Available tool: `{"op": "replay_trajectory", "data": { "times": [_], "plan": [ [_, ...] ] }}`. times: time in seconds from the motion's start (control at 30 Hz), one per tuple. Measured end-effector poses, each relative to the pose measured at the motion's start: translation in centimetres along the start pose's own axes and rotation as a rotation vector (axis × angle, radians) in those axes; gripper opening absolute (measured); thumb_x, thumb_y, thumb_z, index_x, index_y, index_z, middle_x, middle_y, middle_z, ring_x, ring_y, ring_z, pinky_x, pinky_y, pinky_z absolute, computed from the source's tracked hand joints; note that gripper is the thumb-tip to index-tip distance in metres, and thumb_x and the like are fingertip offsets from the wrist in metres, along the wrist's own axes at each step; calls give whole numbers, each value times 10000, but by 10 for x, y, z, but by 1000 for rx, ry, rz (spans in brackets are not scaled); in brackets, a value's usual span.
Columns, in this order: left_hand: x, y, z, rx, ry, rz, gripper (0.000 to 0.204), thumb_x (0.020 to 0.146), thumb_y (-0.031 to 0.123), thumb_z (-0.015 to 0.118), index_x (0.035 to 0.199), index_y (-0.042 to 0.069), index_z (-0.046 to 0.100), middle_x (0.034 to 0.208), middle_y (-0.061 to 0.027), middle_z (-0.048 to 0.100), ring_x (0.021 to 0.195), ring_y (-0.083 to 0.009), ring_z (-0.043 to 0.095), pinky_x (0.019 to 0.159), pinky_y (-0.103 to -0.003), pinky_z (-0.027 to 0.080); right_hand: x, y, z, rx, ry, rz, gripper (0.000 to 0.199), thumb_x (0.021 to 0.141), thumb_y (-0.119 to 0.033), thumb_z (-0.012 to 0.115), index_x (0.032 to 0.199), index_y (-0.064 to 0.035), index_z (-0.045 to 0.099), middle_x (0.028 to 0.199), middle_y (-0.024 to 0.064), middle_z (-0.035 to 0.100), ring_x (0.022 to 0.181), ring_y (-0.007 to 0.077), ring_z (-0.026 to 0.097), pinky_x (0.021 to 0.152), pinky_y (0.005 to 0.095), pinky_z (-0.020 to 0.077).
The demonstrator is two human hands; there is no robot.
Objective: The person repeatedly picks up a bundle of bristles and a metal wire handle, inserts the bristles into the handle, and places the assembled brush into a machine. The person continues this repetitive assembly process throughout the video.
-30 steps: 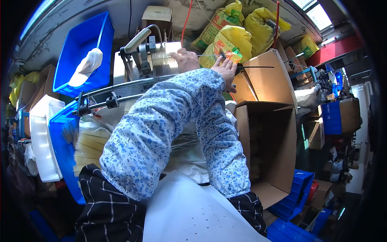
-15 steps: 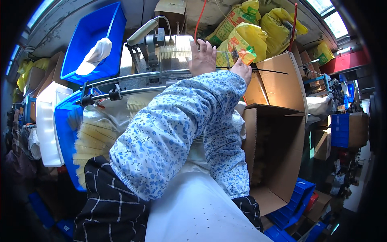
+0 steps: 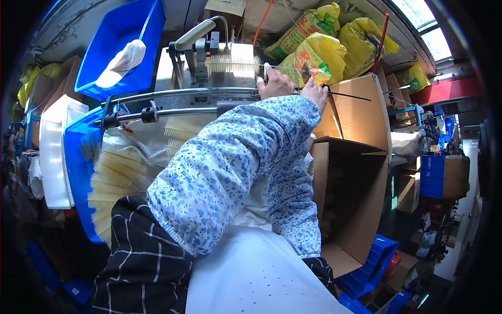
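Observation:
My forearms cross in blue-and-white patterned sleeves, the left over the right. My right hand (image 3: 276, 85) lies just right of a pale bristle strip (image 3: 234, 64) on the machine. White coverings show on its thumb and forefinger; these stand apart with nothing visible between them. Farther right, my left hand (image 3: 315, 94) is closed around a thin dark rod (image 3: 350, 97), whose end sticks out to the right. A thin wire (image 3: 285, 67) runs above both hands. The machine carries a light-coloured handle (image 3: 195, 34) and a metal rail (image 3: 183, 111) crossing in front.
Bristle strips (image 3: 117, 175) lie in a blue bin (image 3: 78, 146) at left. A white cap (image 3: 124, 64) rests in another blue bin (image 3: 94, 52). An open cardboard box (image 3: 361, 209) stands close at right. Yellow sacks (image 3: 321, 57) sit behind the hands.
My right hand has shifted right and slightly down, away from the bristle strip, and its spread fingers have bent. My left hand stays near the rod. The whole view has shifted slightly.

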State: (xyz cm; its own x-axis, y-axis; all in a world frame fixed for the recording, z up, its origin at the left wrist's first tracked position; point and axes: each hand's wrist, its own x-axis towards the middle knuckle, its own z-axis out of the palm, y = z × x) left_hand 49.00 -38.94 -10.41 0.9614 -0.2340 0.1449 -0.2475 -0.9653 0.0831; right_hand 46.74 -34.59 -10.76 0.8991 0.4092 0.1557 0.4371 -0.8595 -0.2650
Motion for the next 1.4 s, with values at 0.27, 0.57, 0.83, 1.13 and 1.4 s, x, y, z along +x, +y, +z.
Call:
{"op": "replay_trajectory", "data": {
  "times": [0.27,0.57,0.83,1.13,1.4],
  "plan": [
    [9,4,3,-16,-58,-38,307,848,155,391,1109,16,475,1039,-76,543,1067,-203,471,1004,-384,222,0,-1,1,103,16,-6,454,744,-225,600,1167,-92,502,1012,94,571,959,250,544,823,394,389],
    [-11,-14,-24,-61,-118,53,989,483,633,691,1148,-50,425,1055,-111,523,1062,-225,468,1023,-379,204,-3,-19,1,82,21,-23,347,757,-193,592,1076,-70,532,1024,84,563,986,221,527,853,381,377],
    [-18,-19,-28,-11,-70,74,1089,432,784,561,1099,-70,455,996,-108,544,1006,-225,489,967,-343,268,-2,-27,3,78,3,-12,337,749,-194,599,1056,-67,541,1016,83,565,976,224,532,840,387,385],
    [-32,-34,-37,-48,-30,51,967,445,767,567,989,-30,508,904,-87,554,920,-213,512,860,-302,333,-4,-48,4,90,16,-41,351,749,-190,597,1064,-51,529,1011,91,571,972,231,538,840,380,389],
    [-39,-45,-47,-99,-21,1,887,466,744,593,916,-18,529,877,-93,558,898,-217,525,853,-300,353,-1,-68,-3,80,-35,-32,321,762,-197,565,1052,-62,546,1028,90,574,969,244,543,833,398,385]
  ]
}}
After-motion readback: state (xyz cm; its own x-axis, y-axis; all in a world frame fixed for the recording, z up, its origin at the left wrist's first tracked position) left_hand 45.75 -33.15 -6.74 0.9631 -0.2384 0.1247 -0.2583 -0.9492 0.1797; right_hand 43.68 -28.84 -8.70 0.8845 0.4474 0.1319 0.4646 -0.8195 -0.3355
